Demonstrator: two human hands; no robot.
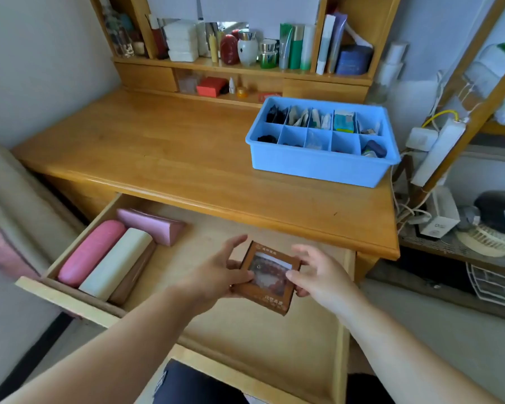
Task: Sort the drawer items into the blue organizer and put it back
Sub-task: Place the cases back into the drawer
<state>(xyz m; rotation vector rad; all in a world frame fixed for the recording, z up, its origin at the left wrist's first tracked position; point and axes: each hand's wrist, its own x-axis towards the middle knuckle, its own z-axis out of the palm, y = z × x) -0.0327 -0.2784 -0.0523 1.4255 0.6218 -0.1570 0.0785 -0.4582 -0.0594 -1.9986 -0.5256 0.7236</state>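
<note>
Brown box (267,277) sits pinched between your left hand (220,275) and right hand (318,275); the organizer (321,164) lies beyond it, up and right, nearer your right.

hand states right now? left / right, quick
Left hand: holds the brown box by its left edge, over the open drawer.
Right hand: thumb on the box's right edge, fingers spread.

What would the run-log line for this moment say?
left hand: holds brown box | right hand: fingertips on box | over open drawer | blue organizer: on desk
</note>
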